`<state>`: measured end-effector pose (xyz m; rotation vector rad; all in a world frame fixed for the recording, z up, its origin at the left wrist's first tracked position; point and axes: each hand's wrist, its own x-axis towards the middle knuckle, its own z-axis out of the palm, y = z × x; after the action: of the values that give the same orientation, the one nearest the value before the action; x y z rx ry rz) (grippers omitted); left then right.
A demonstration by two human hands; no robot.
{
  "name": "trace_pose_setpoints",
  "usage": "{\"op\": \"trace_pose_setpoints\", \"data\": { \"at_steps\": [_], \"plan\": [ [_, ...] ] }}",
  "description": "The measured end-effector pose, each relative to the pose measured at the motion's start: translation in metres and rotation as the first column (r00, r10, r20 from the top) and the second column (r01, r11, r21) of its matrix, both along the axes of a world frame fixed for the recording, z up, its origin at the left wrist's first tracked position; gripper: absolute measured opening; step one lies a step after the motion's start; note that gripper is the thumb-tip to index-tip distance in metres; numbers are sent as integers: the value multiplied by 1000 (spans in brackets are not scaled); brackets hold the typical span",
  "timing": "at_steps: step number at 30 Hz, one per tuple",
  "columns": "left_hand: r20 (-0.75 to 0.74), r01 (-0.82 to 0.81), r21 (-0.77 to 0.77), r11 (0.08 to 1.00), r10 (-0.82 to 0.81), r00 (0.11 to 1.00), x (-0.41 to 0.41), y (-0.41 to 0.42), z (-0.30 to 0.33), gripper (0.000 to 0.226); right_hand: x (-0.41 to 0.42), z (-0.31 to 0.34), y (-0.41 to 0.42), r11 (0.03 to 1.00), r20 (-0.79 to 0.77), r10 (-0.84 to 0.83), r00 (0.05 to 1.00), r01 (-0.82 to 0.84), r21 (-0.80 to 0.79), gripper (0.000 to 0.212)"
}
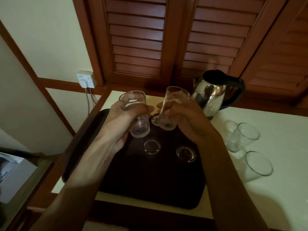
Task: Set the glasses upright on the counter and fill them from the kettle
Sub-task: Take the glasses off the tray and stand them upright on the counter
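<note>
Socket [86, 79] on the cream wall at far left, cable hanging down from it; white box [15, 177] at the lower left edge, below counter level; dark tray [150, 185] on the pale counter [275, 197], its left part crossed by the left forearm. Left hand [120, 120] curls round a clear glass [135, 112], lifted above the tray and tilted, mouth away from the camera; right hand [185, 117] clasps a second glass [171, 107] likewise, tilted, just beside the first, the two apart. Beneath the hands, three glasses stand on the tray: one [155, 119] half hidden behind the held pair, two [152, 147] [186, 154] nearer the camera; whether these are inverted cannot be told. Steel kettle [211, 95] with black handle stands behind the right hand, before the louvred shutters [166, 39]. At right, three glasses [248, 133] [232, 139] [258, 164] rest on the counter, well apart from the tray, mouths seemingly up.
</note>
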<state>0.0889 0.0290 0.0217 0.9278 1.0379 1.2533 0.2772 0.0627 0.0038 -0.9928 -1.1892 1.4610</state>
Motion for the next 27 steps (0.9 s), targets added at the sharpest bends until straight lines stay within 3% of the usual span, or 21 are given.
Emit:
{"op": "trace_pose_setpoints", "data": {
  "at_steps": [4,8,16,21,27],
  "plan": [
    [-26,57,61,996,-56,998,49,-12,9,36,42,5,-7,996,-31,-42,999,44,77,47],
    [-53,-5,121,993,11,999,113,-25,12,38,100,5,-17,981,-8,-34,999,35,190,42],
    [-89,0,181,983,16,996,257,-59,3,37,241,7,-28,935,62,-64,996,38,354,50],
    [-168,5,173,985,25,986,337,-74,-12,36,313,-3,-35,955,17,31,999,-35,295,52],
    [-225,75,152,986,-39,974,403,-93,-43,34,359,-35,-36,969,81,-4,997,-16,246,40]
  ]
}}
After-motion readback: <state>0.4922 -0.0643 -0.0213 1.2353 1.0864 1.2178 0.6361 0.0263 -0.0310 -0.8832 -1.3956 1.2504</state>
